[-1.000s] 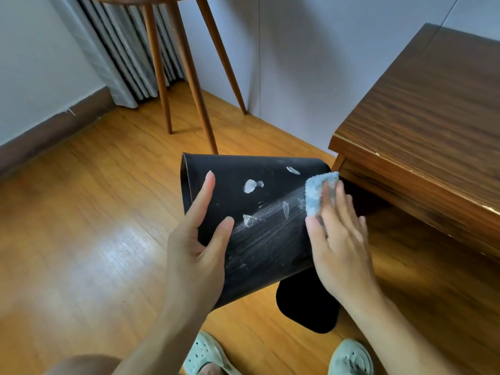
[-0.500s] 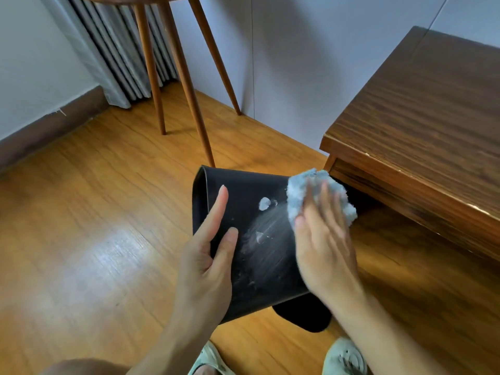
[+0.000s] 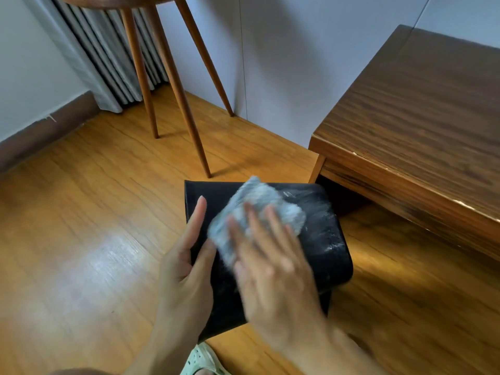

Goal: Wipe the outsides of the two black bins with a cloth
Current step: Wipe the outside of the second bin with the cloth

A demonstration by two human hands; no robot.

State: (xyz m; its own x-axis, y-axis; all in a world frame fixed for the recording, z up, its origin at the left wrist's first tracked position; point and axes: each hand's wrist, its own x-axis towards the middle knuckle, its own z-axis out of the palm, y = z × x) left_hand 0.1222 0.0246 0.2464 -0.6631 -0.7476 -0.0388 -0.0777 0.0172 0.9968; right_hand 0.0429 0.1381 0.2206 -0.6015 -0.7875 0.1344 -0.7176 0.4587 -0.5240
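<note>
At the bottom edge a pale perforated shoe (image 3: 201, 359) stands on the wooden floor (image 3: 81, 239). Just above it the left hand (image 3: 186, 269) holds a black bin (image 3: 322, 247) tipped on its side above the floor. The left thumb and fingers (image 3: 197, 220) lie straight along the bin's left part, near its open rim, bracing it rather than curling round it. The bin's long axis runs roughly left to right: the mouth faces left, the closed base points right toward the low wooden counter (image 3: 405, 125). Its upper side faces the camera and carries pale smears and streaks.

The right hand (image 3: 273, 269) is blurred with motion. Its fingers (image 3: 266, 226) are spread nearly flat, pressing a crumpled light blue cloth (image 3: 257, 212) against the bin's upturned side, near the middle and toward the far edge. The cloth touches the bin, and its near left corner comes close to the left thumb.

Under the held bin, at its lower right, a dark shape (image 3: 326, 303) peeks out; whether it is the second bin cannot be told.

Farther back a round wooden stool (image 3: 176, 90) on slim splayed legs stands on the floor, with a grey pleated curtain (image 3: 108, 63) behind it and a pale wall (image 3: 284, 63) to the right.
</note>
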